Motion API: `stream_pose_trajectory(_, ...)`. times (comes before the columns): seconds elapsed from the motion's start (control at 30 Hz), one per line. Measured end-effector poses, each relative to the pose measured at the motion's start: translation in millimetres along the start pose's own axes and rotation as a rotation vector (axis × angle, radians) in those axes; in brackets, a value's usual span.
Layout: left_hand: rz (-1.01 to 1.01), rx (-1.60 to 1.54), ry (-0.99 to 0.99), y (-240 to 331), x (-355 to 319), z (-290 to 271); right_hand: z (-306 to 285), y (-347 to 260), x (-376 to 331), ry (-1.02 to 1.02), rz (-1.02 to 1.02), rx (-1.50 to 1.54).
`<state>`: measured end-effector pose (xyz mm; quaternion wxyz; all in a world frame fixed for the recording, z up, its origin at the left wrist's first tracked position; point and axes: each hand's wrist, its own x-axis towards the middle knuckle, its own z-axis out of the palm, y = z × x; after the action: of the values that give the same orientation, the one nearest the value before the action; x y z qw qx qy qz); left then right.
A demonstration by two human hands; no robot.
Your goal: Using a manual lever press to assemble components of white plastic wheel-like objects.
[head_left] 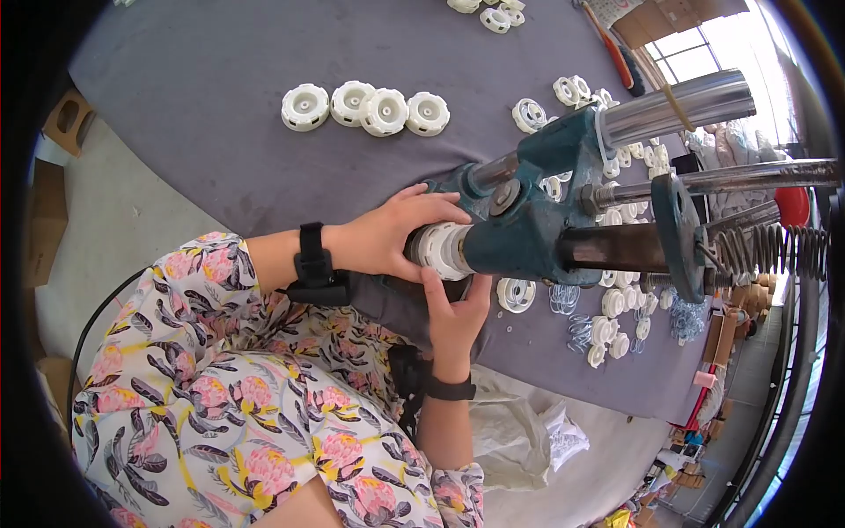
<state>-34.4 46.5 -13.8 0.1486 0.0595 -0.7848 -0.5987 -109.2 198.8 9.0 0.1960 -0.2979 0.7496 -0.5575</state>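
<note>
A white ribbed plastic wheel point(443, 250) sits under the head of a teal hand press point(537, 216), at the near edge of the grey worktop point(202, 97), and both hands are on it; the left hand point(387, 236) lies over its top with the fingers point(436, 211) curled round the rim and the press base, while the right hand point(456, 308) comes up from below, fingers together and pressed against the wheel's lower side, so the part is clamped between the two; it looks like a light, stiff moulded piece, hard-edged and somewhat slippery, probably best held by its notched rim rather than the flat face, and unlikely to deform under a firm grip; the press itself is heavy cast metal with a bright steel lever point(678, 104) and coil springs point(775, 251) off to the right; further out, a row of four similar white wheels point(365, 108) lies on the worktop well apart from the hands, and a loose heap of smaller white parts point(616, 317) with clear rings point(576, 330) spreads just beyond the press; each wrist carries a black strap point(312, 255), and the sleeves are a floral print.
</note>
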Motion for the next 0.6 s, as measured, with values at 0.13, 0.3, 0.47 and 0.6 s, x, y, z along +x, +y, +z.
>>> stream_pose_trajectory(0.13, -0.041, 0.006, -0.063, -2.7, -2.0, -2.6, -3.5, 6.1, -3.1, -0.074, 0.005, -0.073)
stream_pose_trajectory(0.3, -0.012, 0.088, -0.046, -2.4, -7.0, -0.7, -1.6, 10.5, -5.5, -0.062, -0.021, -0.083)
stream_pose_trajectory(0.47, -0.012, 0.095, -0.059, -6.3, -6.8, -0.8, 2.0, 14.5, -3.6, 0.009, -0.055, -0.051)
stream_pose_trajectory(0.6, -0.033, 0.034, -0.08, -8.5, -4.3, -2.1, 4.0, 21.1, 2.4, -0.047, -0.011, 0.097)
